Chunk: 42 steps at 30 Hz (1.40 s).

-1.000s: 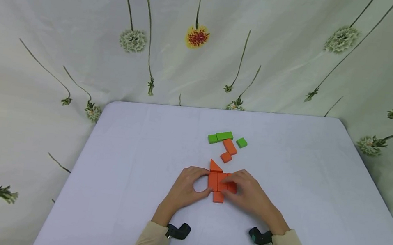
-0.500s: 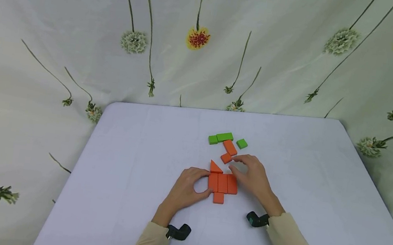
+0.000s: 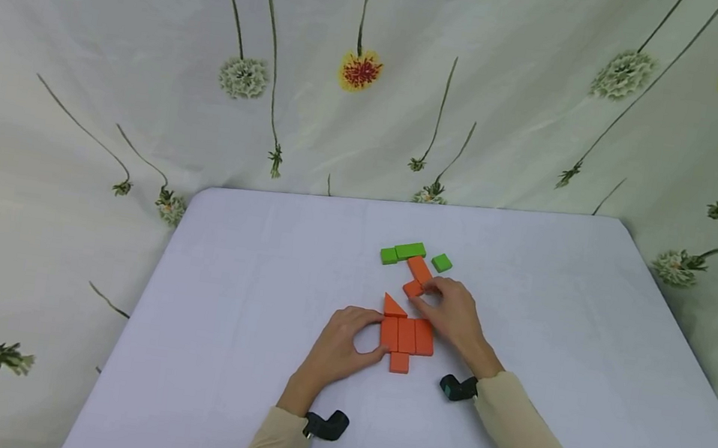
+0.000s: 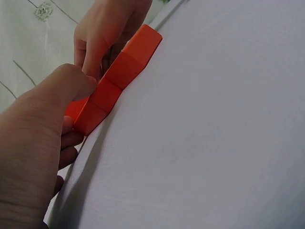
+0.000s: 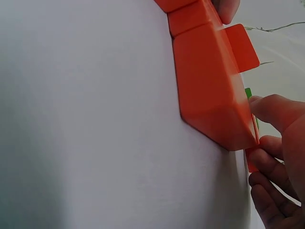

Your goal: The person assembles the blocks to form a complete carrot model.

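Several orange blocks lie flat and joined on the table: three upright rectangular blocks (image 3: 406, 335) side by side, a triangular block (image 3: 393, 306) above them and a small square block (image 3: 399, 363) below. My left hand (image 3: 345, 337) holds the leftmost rectangular block, index finger at its upper end and thumb at its lower end. Farther up, my right hand (image 3: 454, 314) pinches a small orange square block (image 3: 412, 288) between thumb and fingers. That block's right side is hidden by the fingers. An orange rectangular block (image 3: 419, 269) lies just beyond it.
Past the orange pieces lie a green rectangular block (image 3: 410, 250), a green square block (image 3: 389, 256) touching it on the left, and another green square block (image 3: 441, 263) apart on the right. A white-covered table (image 3: 258, 264) meets a flower-patterned curtain (image 3: 312, 59) behind.
My right hand has left the right side of the joined orange blocks, moved up and taken hold of the small orange square block. My left hand has stayed in place.
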### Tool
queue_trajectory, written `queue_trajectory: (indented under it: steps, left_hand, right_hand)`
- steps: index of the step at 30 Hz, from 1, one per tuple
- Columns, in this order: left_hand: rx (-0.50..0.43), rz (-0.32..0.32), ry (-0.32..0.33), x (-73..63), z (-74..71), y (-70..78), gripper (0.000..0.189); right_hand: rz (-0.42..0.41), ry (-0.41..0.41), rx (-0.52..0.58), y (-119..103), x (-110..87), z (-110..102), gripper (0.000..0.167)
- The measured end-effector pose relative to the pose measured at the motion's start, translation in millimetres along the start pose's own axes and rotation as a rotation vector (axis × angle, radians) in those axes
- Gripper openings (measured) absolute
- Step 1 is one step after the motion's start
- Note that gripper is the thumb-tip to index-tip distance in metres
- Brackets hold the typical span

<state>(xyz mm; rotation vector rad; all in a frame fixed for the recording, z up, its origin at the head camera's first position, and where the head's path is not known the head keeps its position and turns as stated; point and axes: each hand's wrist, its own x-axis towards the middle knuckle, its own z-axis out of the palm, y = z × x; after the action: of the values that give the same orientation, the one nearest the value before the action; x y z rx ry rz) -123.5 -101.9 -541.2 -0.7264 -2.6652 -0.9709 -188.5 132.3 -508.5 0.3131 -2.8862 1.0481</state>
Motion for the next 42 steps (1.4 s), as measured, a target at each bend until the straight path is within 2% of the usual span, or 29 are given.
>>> queue_trajectory:
  steps: [14,21,35,42]
  left_hand:
    - [-0.007,-0.01,-0.012,-0.3,0.0,-0.7,0.045]
    - [0.003,0.02,0.019,-0.5,-0.2,-0.2,0.045]
    - [0.002,0.009,0.005,0.4,-0.5,-0.3,0.045]
    - [-0.002,0.006,0.004,0.5,0.0,-1.0,0.046]
  right_hand:
    - [0.049,-0.031,-0.017,-2.9,1.3,-0.5,0.035]
    - [0.019,-0.029,-0.01,-4.3,-4.8,-8.5,0.036]
    - [-0.038,-0.041,0.03,-1.3,-29.1,-21.2,0.031]
    - [-0.119,-0.036,0.034,1.2,-41.3,-27.8,0.028]
